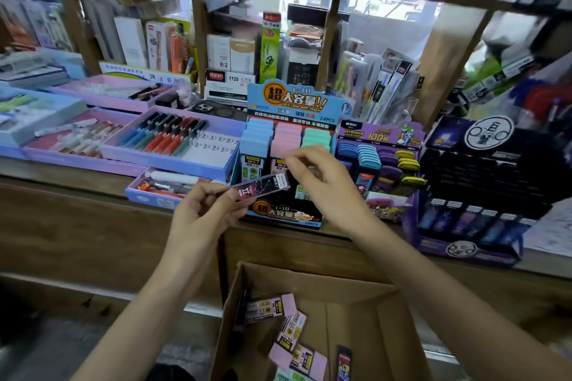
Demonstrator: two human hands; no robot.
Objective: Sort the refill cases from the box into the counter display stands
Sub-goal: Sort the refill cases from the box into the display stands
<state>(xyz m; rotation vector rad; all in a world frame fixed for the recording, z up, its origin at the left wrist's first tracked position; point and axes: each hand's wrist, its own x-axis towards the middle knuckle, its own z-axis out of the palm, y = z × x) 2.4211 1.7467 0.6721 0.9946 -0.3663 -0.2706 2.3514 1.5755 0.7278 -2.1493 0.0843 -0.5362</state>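
a dark refill case [261,187] is pinched at both ends by the left grip [204,210] and right grip [322,182] near the part-filled blue display stand [297,102], while several pink cases [272,308] are left in the box [356,291].

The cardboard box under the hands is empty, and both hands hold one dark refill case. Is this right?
Not quite. In the head view the cardboard box is not empty: several pink refill cases and a dark one lie in it. The rest holds: the left hand and right hand hold one dark refill case.
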